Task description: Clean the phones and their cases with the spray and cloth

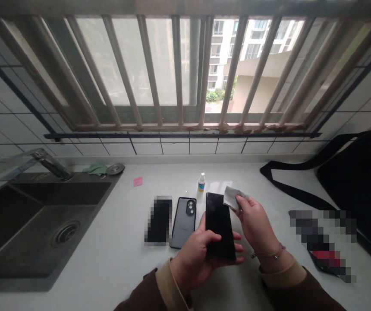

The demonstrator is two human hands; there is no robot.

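My left hand (201, 252) is closed around a black smartphone (218, 220), thumb across its dark screen and fingers behind its right edge. Between the thumb and fingers of my right hand (253, 220) is a light grey cloth (233, 198), at the phone's upper right corner. Whether the cloth touches the glass I cannot tell. Left of the phone lies a phone case (183, 222) with a dark frame and camera cutouts. Beyond the phone stands a small white bottle (201, 183) with a blue and yellow label.
A blurred dark rectangular item (159, 220) lies left of the case. A pink paper slip (137, 181) is farther back. The sink (85, 224) with its faucet (54, 164) fills the left. At right are a black strapped bag (356, 172) and a pixelated dark object (324, 248).
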